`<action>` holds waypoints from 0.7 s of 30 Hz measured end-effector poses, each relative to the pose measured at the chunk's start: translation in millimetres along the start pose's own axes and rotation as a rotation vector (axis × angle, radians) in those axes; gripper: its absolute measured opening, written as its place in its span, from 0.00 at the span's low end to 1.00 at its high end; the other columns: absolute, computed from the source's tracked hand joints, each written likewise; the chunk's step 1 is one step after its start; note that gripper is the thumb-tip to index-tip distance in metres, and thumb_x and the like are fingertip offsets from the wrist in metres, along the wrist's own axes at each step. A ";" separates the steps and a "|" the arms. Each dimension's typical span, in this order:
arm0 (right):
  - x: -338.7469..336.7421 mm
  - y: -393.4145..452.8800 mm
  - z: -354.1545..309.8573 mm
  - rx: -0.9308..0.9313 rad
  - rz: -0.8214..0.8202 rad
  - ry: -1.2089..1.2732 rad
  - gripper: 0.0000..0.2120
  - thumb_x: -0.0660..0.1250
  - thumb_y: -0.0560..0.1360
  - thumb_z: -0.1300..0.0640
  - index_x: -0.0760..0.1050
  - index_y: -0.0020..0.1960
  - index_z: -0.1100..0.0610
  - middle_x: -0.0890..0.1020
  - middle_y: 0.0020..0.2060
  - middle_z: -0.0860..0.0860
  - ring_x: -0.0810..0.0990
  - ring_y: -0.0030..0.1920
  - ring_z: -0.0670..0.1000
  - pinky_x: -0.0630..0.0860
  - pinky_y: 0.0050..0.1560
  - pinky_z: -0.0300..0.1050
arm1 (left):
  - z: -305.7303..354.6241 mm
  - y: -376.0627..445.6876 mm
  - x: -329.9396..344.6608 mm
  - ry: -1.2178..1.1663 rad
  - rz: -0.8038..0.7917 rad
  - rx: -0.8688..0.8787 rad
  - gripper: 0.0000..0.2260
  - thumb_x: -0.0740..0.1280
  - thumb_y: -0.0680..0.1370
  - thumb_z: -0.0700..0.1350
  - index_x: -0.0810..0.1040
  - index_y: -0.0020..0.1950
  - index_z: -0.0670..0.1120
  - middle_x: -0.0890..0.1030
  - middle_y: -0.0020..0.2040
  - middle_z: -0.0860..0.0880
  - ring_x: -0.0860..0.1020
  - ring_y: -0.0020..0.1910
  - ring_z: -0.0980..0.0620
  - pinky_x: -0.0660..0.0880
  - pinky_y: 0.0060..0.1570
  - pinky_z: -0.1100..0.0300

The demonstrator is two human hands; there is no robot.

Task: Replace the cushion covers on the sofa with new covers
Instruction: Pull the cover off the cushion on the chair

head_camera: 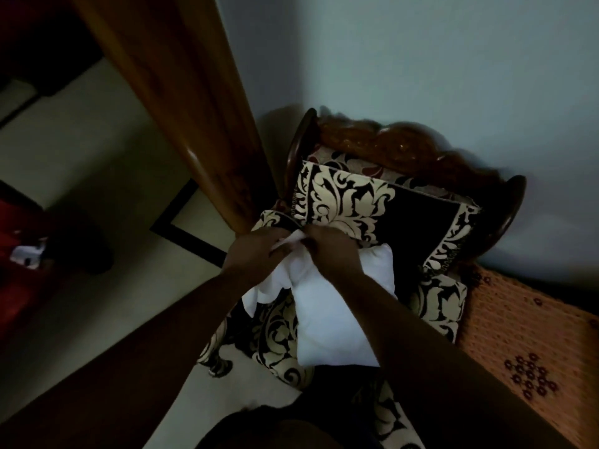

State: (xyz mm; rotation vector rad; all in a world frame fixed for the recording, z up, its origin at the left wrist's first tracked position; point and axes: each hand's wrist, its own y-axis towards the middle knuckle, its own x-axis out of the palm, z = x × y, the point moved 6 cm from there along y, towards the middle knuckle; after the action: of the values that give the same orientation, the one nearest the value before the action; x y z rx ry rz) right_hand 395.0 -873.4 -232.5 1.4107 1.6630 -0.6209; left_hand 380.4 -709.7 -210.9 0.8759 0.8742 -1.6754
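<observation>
Both forearms reach over sofa (518, 325); left hand (256, 254), right hand (330, 251) pinch bunched corner of white cushion insert (334, 319) lying on patterned cover (278, 332). Looks light, squishy, so you grip corners.

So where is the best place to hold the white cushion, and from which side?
Probably at its top corner, from above. That corner of the white cushion is already bunched between the left hand and right hand, while its body lies flat and wide on the patterned cover.
</observation>
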 end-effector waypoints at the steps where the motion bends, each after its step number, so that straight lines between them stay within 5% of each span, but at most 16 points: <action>1: -9.8 6.0 -7.5 -0.030 0.074 -0.027 0.14 0.60 0.80 0.51 0.81 0.59 0.52 0.85 0.47 0.52 0.84 0.47 0.55 0.76 0.47 0.47 | -6.3 -6.1 -7.7 0.025 0.033 -0.013 0.17 0.67 0.81 0.59 0.78 0.68 0.56 0.82 0.61 0.51 0.79 0.58 0.50 0.70 0.51 0.60; 4: -36.6 22.1 -20.7 0.042 0.187 0.003 0.14 0.62 0.80 0.55 0.79 0.63 0.55 0.85 0.48 0.54 0.83 0.48 0.56 0.72 0.44 0.45 | -31.8 -25.4 -21.9 0.180 0.096 -0.078 0.17 0.67 0.79 0.61 0.79 0.60 0.51 0.79 0.54 0.49 0.79 0.52 0.46 0.75 0.47 0.54; 7: -56.2 22.9 -30.9 0.160 0.242 -0.063 0.13 0.61 0.82 0.53 0.76 0.64 0.54 0.84 0.51 0.52 0.82 0.51 0.56 0.72 0.45 0.46 | -56.4 -41.1 -43.5 0.078 0.182 -0.156 0.14 0.62 0.82 0.59 0.80 0.52 0.51 0.81 0.49 0.49 0.80 0.48 0.45 0.78 0.47 0.51; 12: -70.9 5.7 -51.9 0.233 0.234 -0.192 0.15 0.58 0.83 0.51 0.72 0.67 0.53 0.84 0.48 0.55 0.82 0.49 0.59 0.69 0.40 0.47 | -60.4 -51.0 -77.3 -0.105 0.340 -0.083 0.10 0.60 0.84 0.51 0.76 0.61 0.50 0.83 0.48 0.44 0.81 0.45 0.42 0.76 0.44 0.52; 16: -75.1 -18.6 -62.4 0.300 0.143 -0.314 0.16 0.58 0.83 0.48 0.71 0.69 0.50 0.83 0.52 0.55 0.82 0.53 0.60 0.75 0.47 0.51 | -59.8 -60.4 -90.8 -0.127 0.317 -0.015 0.10 0.60 0.85 0.50 0.75 0.62 0.48 0.83 0.53 0.44 0.81 0.50 0.41 0.72 0.45 0.54; 21: -67.9 -61.2 -78.6 0.278 0.099 -0.439 0.13 0.61 0.81 0.42 0.75 0.55 0.51 0.83 0.44 0.54 0.83 0.47 0.59 0.76 0.41 0.49 | -74.2 -89.5 -104.9 -0.066 0.294 0.140 0.10 0.62 0.84 0.52 0.79 0.59 0.50 0.82 0.53 0.48 0.80 0.49 0.47 0.67 0.42 0.58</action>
State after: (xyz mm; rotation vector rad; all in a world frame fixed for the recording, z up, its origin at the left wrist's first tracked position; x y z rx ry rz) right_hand 314.5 -861.4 -143.6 1.4127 1.1864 -1.0514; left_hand 328.2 -578.9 -142.6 0.9875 0.5577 -1.5111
